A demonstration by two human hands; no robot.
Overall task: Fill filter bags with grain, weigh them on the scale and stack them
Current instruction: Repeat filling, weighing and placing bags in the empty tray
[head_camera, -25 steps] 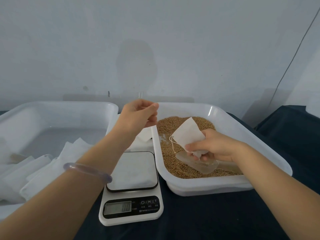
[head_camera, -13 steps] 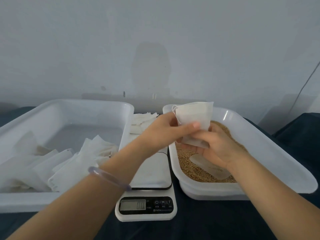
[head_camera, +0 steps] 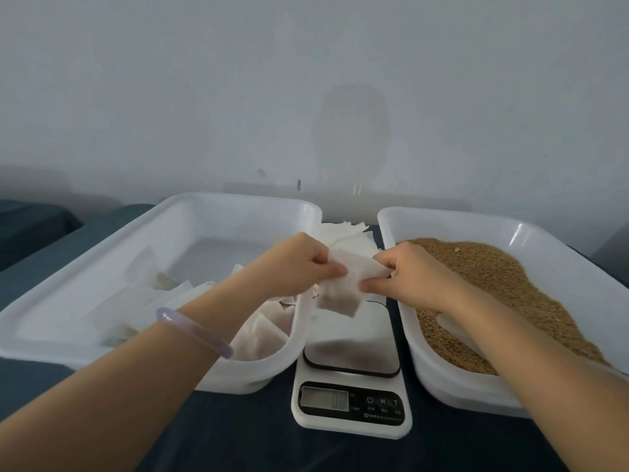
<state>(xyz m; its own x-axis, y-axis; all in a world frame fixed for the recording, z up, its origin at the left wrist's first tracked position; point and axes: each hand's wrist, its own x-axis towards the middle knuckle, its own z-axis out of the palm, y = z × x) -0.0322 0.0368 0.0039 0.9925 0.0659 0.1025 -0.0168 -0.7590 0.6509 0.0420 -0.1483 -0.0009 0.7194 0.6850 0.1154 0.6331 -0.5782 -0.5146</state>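
Left hand [head_camera: 299, 264] had joined right hand [head_camera: 412, 270] pinching the thin white fabric filter bag [head_camera: 343, 287], now carried above the white digital scale [head_camera: 352, 386]; weighing next, probably.

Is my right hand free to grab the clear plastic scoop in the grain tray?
Probably not yet: the right hand pinches the white filter bag with the left hand. The scoop lies nearby on the grain.

**Bare arms, one bangle**

Both forearms are bare, with no sleeves in sight. The left wrist wears a smooth, translucent pale lilac bangle [head_camera: 194, 332], rounded and glossy. The hands carry no rings or gloves; fingernails look short and unpainted.
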